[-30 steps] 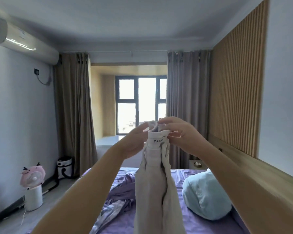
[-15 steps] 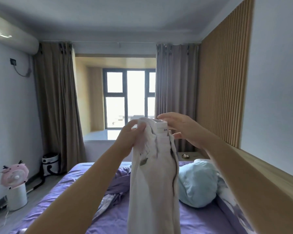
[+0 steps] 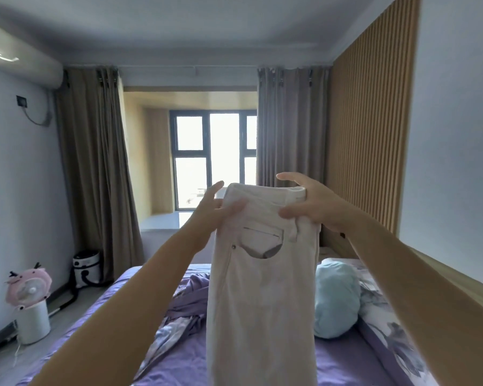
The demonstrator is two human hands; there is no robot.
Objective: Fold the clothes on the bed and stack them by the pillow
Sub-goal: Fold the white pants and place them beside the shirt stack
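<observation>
One pair of white trousers (image 3: 262,288), held up over the bed (image 3: 184,366).
Your left hand (image 3: 211,213) and right hand (image 3: 310,201), two grips, each pinch the waistband; one blue pillow (image 3: 336,299), one crumpled purple garment (image 3: 190,302) below.

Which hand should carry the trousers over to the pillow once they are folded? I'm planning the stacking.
Probably the right hand: it pinches the white trousers' waistband on the side where the blue pillow lies. The left hand is farther away.
</observation>
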